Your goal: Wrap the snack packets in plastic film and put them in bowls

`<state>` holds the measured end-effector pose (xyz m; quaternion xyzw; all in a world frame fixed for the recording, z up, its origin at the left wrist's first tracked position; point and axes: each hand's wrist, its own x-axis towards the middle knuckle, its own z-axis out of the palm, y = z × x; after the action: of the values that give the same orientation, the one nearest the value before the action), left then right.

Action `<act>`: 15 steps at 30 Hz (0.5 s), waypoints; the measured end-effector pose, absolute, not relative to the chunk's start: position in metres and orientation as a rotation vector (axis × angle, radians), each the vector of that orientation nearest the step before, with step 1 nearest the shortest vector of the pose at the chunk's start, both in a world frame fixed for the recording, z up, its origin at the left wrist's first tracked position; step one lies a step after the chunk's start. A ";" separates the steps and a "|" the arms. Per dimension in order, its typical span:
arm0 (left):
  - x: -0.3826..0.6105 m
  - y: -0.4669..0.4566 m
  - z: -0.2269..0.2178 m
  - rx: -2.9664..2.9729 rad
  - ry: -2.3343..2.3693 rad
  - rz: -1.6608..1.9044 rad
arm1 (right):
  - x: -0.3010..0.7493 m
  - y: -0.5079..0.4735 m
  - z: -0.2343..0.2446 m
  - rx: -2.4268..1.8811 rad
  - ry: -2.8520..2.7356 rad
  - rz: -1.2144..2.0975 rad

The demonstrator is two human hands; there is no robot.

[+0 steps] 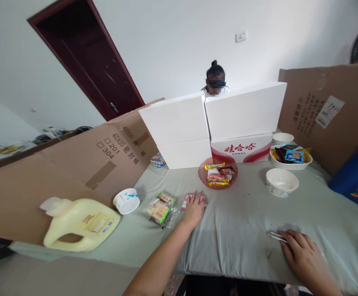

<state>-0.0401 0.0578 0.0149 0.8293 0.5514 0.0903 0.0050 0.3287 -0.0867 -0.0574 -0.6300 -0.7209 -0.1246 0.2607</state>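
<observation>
Near the middle of the table, my left hand [194, 211] has its fingers curled over a small pink packet [184, 202], which shows on both sides of them. Left of it lie clear-wrapped snack packs [159, 210] with green edges. Just beyond my fingers is a reddish translucent bowl [201, 176] with several wrapped snacks [218, 176] in it. At the front right, my right hand [304, 253] is closed around metal tongs [274, 235], low over the cloth, their tips pointing left. The rest of the tongs is hidden under the fingers.
White boxes [182, 119] form a wall at the back, with a person [215, 78] behind. Cardboard sheets [70, 172] flank both sides. A yellow jug [83, 222] and paper bowl [126, 201] stand left; another bowl [282, 183], a snack dish [291, 164] and blue container [356, 176] stand right.
</observation>
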 end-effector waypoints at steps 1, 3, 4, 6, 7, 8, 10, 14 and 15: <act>-0.037 0.053 0.018 2.577 1.669 0.375 | 0.328 -0.087 -0.057 -1.709 -1.955 -0.328; -0.025 0.039 0.025 2.494 1.526 0.615 | 0.327 -0.087 -0.055 -1.717 -1.958 -0.315; -0.017 0.030 0.027 2.430 1.462 0.743 | 0.327 -0.087 -0.055 -1.720 -1.957 -0.310; 0.004 0.010 0.031 2.296 1.380 0.949 | 0.326 -0.088 -0.053 -1.732 -1.953 -0.301; 0.015 0.000 0.031 2.248 1.360 1.008 | 0.326 -0.088 -0.052 -1.739 -1.952 -0.295; 0.026 -0.010 0.029 2.225 1.343 1.034 | 0.326 -0.088 -0.051 -1.745 -1.955 -0.289; 0.045 -0.028 0.024 2.262 1.290 0.992 | 0.325 -0.089 -0.050 -1.758 -1.968 -0.274; 0.062 -0.056 0.010 2.524 1.213 0.706 | 0.325 -0.089 -0.047 -1.779 -1.975 -0.261; 0.061 -0.060 0.007 2.578 1.210 0.640 | 0.325 -0.090 -0.046 -1.781 -1.974 -0.259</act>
<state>0.0614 -0.0600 0.0072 0.8777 0.4121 0.2179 0.1112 0.3246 -0.0896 -0.0458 -0.6483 -0.7187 -0.0942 0.2331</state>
